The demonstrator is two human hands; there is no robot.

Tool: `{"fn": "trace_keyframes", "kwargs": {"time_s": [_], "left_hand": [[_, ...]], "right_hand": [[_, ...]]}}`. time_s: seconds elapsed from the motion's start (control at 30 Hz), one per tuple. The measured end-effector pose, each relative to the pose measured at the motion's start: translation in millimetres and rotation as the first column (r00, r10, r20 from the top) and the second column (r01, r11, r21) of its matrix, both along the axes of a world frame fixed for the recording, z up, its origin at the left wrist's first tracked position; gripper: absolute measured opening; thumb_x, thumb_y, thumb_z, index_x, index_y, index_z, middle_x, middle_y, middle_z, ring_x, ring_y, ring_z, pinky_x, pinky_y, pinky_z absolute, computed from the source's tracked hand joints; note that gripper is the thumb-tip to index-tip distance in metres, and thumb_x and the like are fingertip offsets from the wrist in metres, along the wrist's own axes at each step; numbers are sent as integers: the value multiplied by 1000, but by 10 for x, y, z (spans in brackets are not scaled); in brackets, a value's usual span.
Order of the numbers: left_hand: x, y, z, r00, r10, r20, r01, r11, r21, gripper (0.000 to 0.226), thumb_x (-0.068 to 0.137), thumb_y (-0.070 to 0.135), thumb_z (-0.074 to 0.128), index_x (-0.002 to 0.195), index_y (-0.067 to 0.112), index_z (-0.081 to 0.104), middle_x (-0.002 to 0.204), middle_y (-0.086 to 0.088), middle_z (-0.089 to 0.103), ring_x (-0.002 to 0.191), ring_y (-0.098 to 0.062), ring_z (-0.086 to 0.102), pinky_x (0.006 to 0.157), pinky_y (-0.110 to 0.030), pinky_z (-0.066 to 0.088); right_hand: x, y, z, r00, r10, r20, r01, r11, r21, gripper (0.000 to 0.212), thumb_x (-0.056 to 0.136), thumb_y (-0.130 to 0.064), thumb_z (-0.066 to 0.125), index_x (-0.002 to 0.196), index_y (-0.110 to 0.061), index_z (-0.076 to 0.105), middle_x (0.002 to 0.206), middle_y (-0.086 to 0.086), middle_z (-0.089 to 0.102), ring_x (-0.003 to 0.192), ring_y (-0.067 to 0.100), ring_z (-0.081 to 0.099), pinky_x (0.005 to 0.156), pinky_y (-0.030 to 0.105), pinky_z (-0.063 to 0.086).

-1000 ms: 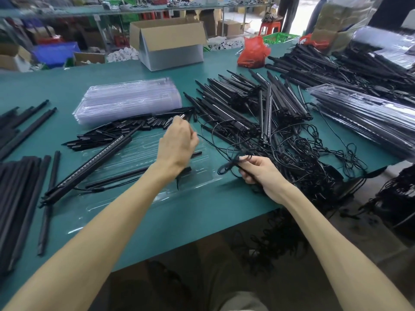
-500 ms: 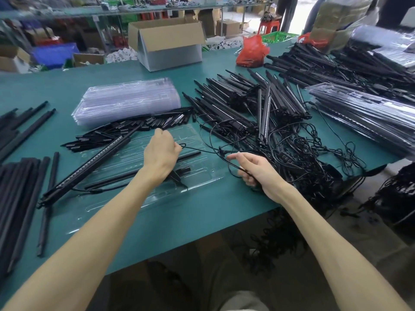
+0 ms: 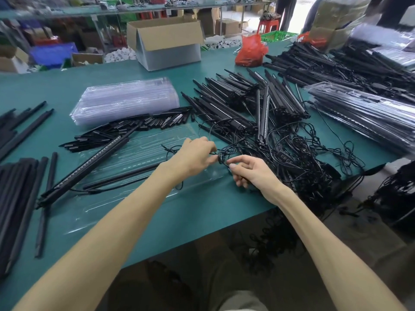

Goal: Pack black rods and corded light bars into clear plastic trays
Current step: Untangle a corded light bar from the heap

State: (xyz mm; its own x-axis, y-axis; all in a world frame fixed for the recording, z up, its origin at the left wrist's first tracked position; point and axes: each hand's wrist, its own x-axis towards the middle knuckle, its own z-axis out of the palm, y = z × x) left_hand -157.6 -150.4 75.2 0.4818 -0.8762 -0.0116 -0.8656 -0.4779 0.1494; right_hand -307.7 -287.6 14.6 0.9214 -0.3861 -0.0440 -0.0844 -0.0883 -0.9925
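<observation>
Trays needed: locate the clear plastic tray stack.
The clear plastic tray stack lies left of centre in the head view, on the green table behind the short black rods.

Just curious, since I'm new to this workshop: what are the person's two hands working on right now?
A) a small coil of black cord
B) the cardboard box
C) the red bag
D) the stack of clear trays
A: the left hand and the right hand both pinch a small coil of black cord between them, far from the bag, the box and the stack.
</observation>
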Motion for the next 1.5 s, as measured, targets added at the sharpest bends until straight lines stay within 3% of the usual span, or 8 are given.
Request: {"fn": "trace_keyframes", "kwargs": {"time_s": [0.33,0.5,0.73,0.83,1.07,1.2,1.33,1.5], "left_hand": [[-41,-6,-42,927,-4,-375,-65,983,-170,32,102,31,50,131,35,63,121,6,63,101,-20,61,104,-42,44],[-86,-43,-144,826,13,-564,-199,942,-270,40,97,23,66,130,3,61,123,-10,68,109,-18,64,97,-25,48],[-112,-25,-189,776,-23,-630,-217,929,-301,49,92,22,73,136,7,60,119,0,67,110,-5,61,92,-15,43],[-105,1,-256,693,-64,-718,-294,884,-362,37,93,7,69,130,7,65,90,9,67,72,14,60,75,-6,45],[-162,-14,-293,561,-37,-827,-483,797,-364,31,90,-5,66,117,8,73,98,-4,69,84,-5,58,70,-5,43],[-180,-82,-260,438,25,-899,-581,771,-262,22,89,13,75,110,9,76,89,-2,69,76,-6,55,49,-4,38],[-214,-129,-259,428,80,-900,-607,763,-221,23,86,21,79,106,8,77,91,-7,70,75,-8,54,45,-4,38],[-220,-87,-209,444,-50,-895,-549,774,-315,12,90,9,73,102,9,71,78,3,63,71,-8,53,55,-9,41]], "right_hand": [[17,52,15,1000,0,18,0,1000,-17,34,89,-55,69,100,-24,69,62,-1,52,50,14,41,43,25,35],[28,104,38,997,-73,-4,72,995,-66,50,85,-64,67,98,-16,66,51,-10,44,44,11,35,41,24,30],[29,142,73,994,-101,-31,95,984,-153,32,93,-54,63,101,-23,68,51,-9,46,45,13,38,40,24,32],[19,132,50,993,-105,-55,97,987,-130,21,99,-36,54,101,-21,69,54,-7,49,47,11,41,41,23,34],[28,164,45,986,-106,-128,76,973,-218,29,98,-24,51,90,-2,68,52,-2,54,46,15,46,41,23,35],[37,157,46,983,-118,-144,89,976,-197,32,97,-25,52,84,1,66,49,-2,55,45,17,47,41,25,34],[22,171,43,986,-124,-116,101,977,-187,27,96,-22,50,74,-16,65,51,2,56,43,15,46,40,22,35],[38,149,3,984,-130,-120,88,948,-306,38,103,-27,47,88,3,62,51,-7,50,42,8,45,40,23,35]]}}
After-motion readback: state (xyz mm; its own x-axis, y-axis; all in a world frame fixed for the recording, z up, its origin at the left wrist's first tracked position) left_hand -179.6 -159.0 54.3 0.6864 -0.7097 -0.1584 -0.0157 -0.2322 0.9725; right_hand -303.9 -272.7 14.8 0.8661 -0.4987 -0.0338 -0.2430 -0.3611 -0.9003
